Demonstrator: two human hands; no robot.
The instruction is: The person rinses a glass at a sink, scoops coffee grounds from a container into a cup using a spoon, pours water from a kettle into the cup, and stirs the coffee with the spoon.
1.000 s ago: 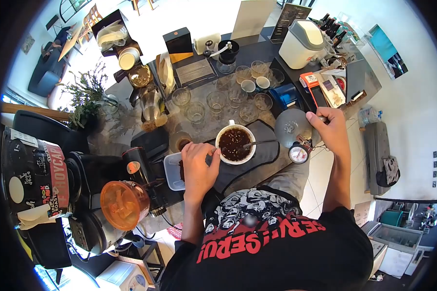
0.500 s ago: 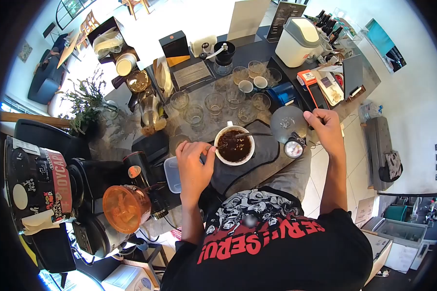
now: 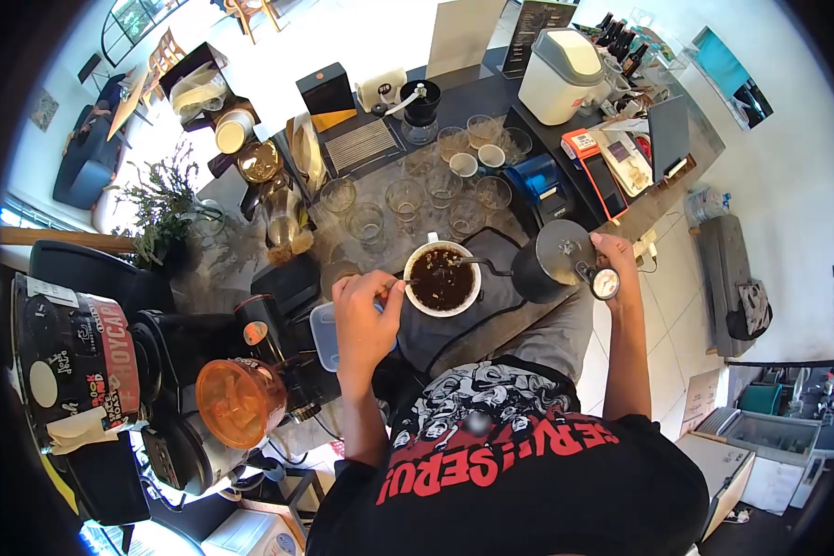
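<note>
A white cup (image 3: 410, 295) of dark coffee (image 3: 440, 281), with pale flecks afloat on it, sits on a dark cloth (image 3: 496, 320). My left hand (image 3: 369, 315) is at the cup's left rim, thumb and finger pinched together; what lies between them is too small to make out. With my right hand (image 3: 616, 259) I grip a black gooseneck kettle (image 3: 534, 271) on the side away from the cup. A round dial thermometer (image 3: 605, 284) sticks out near its lid. The thin curved spout (image 3: 493, 266) reaches over the cup's right edge. No stream of water is visible.
Several clear glasses (image 3: 404, 196) stand beyond the cup. Behind them is a hand grinder (image 3: 423, 104). A blue device (image 3: 534, 181) and an orange-cased card reader (image 3: 581, 142) lie to the right. An orange-lidded container (image 3: 241, 405) and a clear plastic tub (image 3: 325, 335) are at left.
The kettle has tipped back more upright, and its spout has drawn from the cup's middle toward the right rim. My right hand has lowered slightly. My left hand stays beside the cup.
</note>
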